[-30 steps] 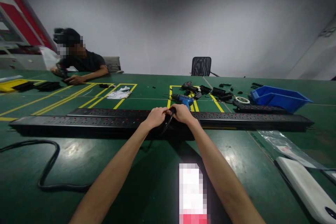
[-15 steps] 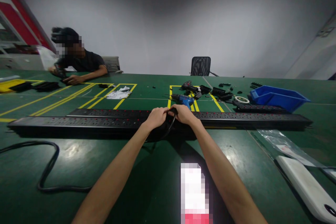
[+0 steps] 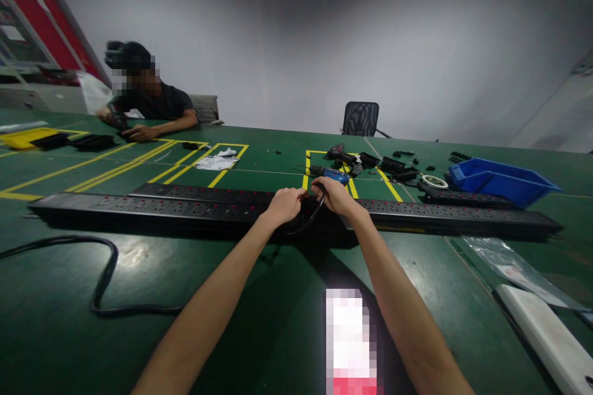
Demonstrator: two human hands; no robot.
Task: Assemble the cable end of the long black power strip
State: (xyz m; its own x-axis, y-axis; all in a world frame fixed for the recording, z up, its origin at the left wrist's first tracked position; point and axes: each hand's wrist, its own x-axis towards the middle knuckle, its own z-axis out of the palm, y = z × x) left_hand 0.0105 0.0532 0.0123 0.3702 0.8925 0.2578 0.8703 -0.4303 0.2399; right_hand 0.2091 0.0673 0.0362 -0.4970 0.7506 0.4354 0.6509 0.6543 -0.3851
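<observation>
My left hand (image 3: 286, 205) is closed at the middle of a long black power strip (image 3: 157, 208); what its fingertips pinch is too small to make out. Just to its right, my right hand (image 3: 337, 196) is closed around a black cable (image 3: 315, 217), which curves down in front of the strip. Rows of sockets and red spots run along the strip's top. A second black strip (image 3: 208, 192) lies close behind it. My fingers partly hide the strip's middle.
Beyond the strips lies a blue power drill (image 3: 331, 174). A blue bin (image 3: 504, 180) and a tape roll (image 3: 434, 182) are at right. Thick black cable (image 3: 104, 271) loops at front left; a white device (image 3: 542, 327) lies front right. A co-worker (image 3: 152, 99) sits across the table.
My hands have moved slightly apart, and the cable between them has shifted with my right hand. The whole view has swung a little to the left.
</observation>
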